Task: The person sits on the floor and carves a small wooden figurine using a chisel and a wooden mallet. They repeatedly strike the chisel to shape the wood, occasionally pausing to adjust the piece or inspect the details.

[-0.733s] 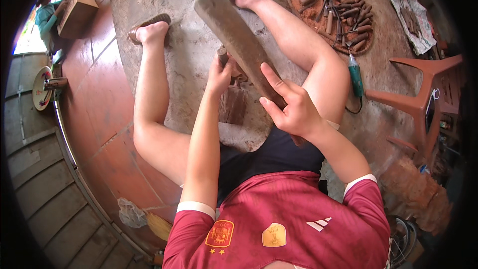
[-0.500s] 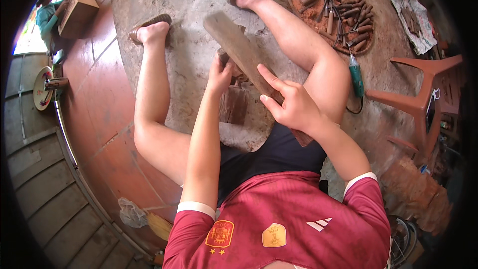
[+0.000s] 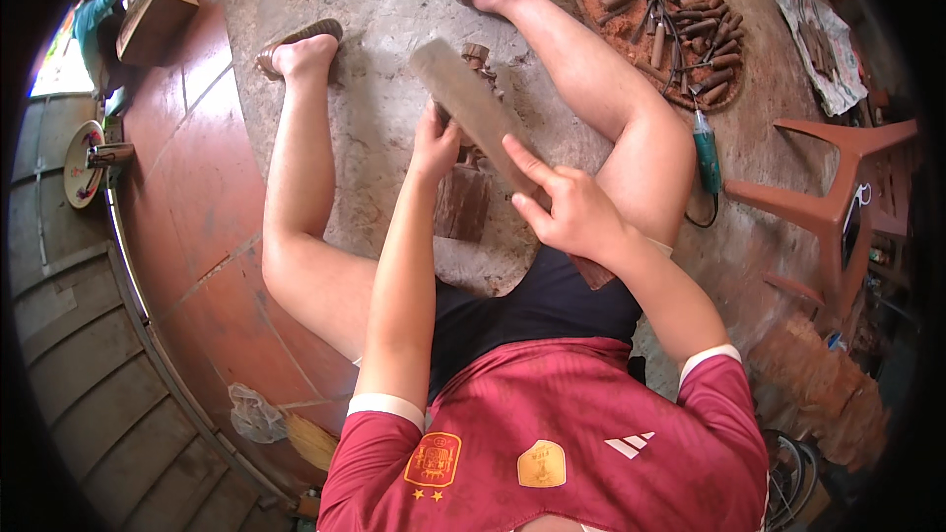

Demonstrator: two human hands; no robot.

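Note:
My left hand [image 3: 437, 145] is closed around an upright tool with a round wooden handle; its lower end is hidden. My right hand [image 3: 574, 205] grips a long flat wooden mallet [image 3: 468, 99], forefinger laid along it. The mallet slants up to the left, its blurred far part over the top of the tool handle; I cannot tell whether they touch. Between my legs stands a dark wooden block [image 3: 461, 205]. Beyond it a brown wooden workpiece [image 3: 476, 55] shows partly behind the mallet.
At the far right, a round tray [image 3: 734, 99] of reddish sawdust holds several wooden-handled tools. Near it are a green power tool [image 3: 706, 158] with a cable, a white sack [image 3: 838, 89] and a brown plastic stool [image 3: 833, 172]. A cardboard box [image 3: 158, 20] is at the far left.
The mallet has come down and slightly right, now covering the tool handle's top. More of the workpiece shows beyond it. My left hand stays nearly in place.

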